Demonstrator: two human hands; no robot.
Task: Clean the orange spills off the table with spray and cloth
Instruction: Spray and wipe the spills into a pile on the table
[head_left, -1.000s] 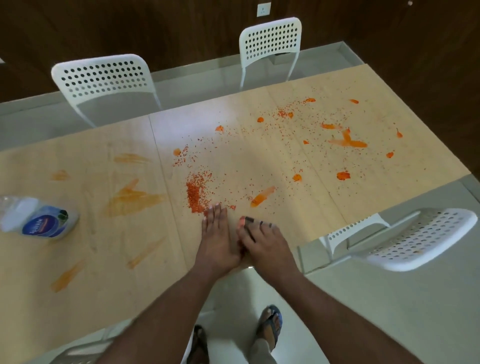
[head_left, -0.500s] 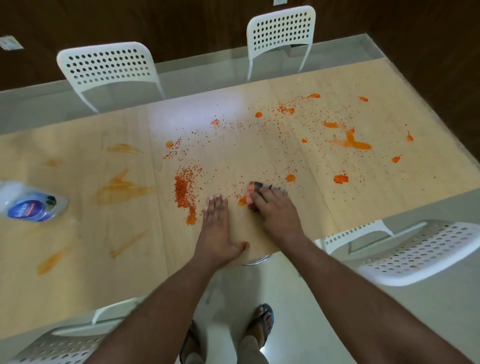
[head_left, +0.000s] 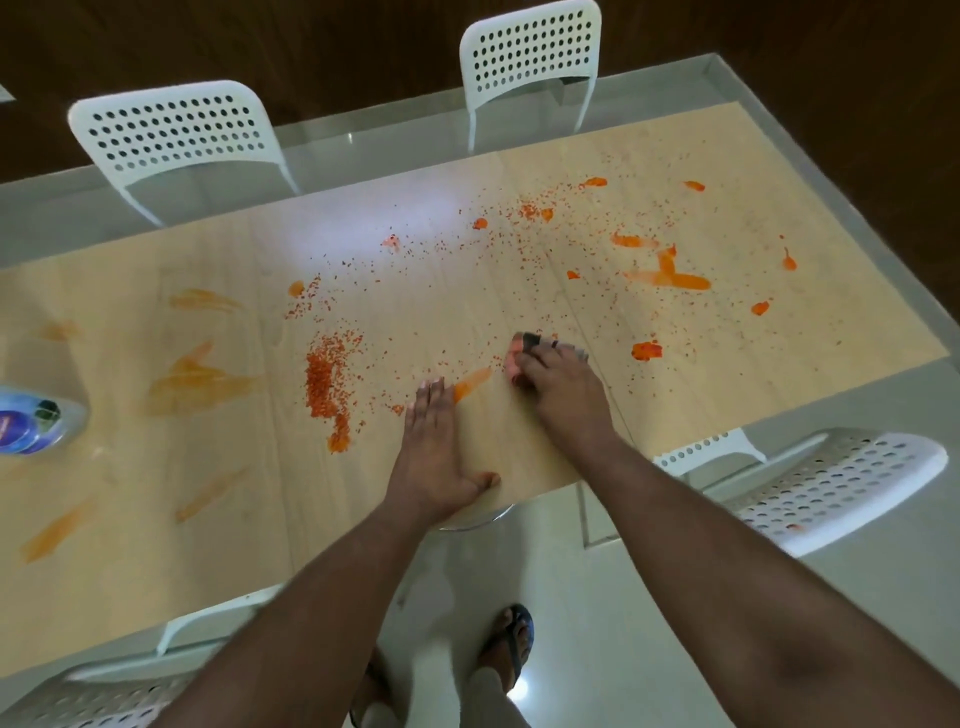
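The right hand (head_left: 558, 387) presses down on a small cloth (head_left: 524, 349) on the counter (head_left: 467, 312). The fingers are bent over the cloth and hold it, so only its far edge shows. This edge looks pink-orange at the left and dark grey further right. The cloth's long axis runs left to right, across the fingertips.

The left hand (head_left: 434, 447) lies flat and open on the counter near its front edge, with the fingers together and pointing away from the person. It holds nothing. The two hands are near each other but do not touch.

An orange streak (head_left: 470, 382) lies between the hands, slanting up to the right, just beside the left fingertips. A dense patch of orange crumbs (head_left: 324, 384) is to the left of the left hand. More blobs (head_left: 670, 275) and fine specks are spread over the far right part. Pale, dry-looking smears (head_left: 200, 382) mark the left part.

The spray bottle (head_left: 36, 421) is at the left edge of the view, well apart from both hands. It is cut off by the frame, so I cannot tell which way it points.
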